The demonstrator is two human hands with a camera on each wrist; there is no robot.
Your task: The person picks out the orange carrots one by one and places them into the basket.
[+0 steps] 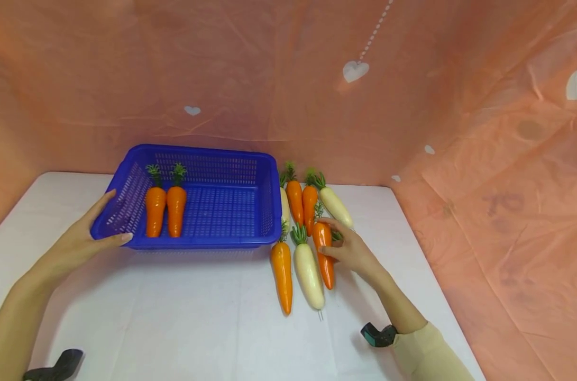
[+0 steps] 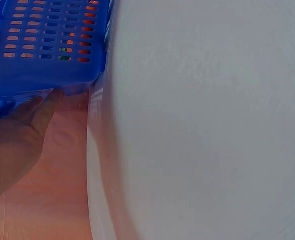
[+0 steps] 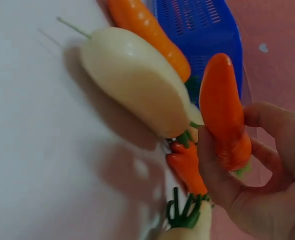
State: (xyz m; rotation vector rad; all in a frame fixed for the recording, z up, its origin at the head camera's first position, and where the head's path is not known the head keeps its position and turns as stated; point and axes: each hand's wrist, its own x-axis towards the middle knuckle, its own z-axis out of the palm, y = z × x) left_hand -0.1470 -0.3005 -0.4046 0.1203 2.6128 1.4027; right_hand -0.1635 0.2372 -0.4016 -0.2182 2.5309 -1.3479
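Observation:
A blue plastic basket [image 1: 221, 159] stands on the white table with two orange carrots [image 1: 166, 210] lying inside. My left hand [image 1: 85, 235] grips the basket's front left corner [image 2: 32, 82], thumb on the front wall. To the right of the basket lie several toy carrots and white radishes. My right hand [image 1: 350, 248] pinches one orange carrot [image 1: 324, 254] [image 3: 223, 115] between thumb and fingers. A white radish [image 1: 308, 270] [image 3: 135, 80] and another orange carrot [image 1: 282, 272] lie just left of it.
Behind the held carrot lie two more orange carrots [image 1: 301, 201] and a white radish [image 1: 336, 205]; another radish [image 1: 284, 206] hugs the basket's right wall. Pink sheeting [image 1: 483, 159] walls the table at the back and right. White tabletop [image 1: 198, 317] stretches in front.

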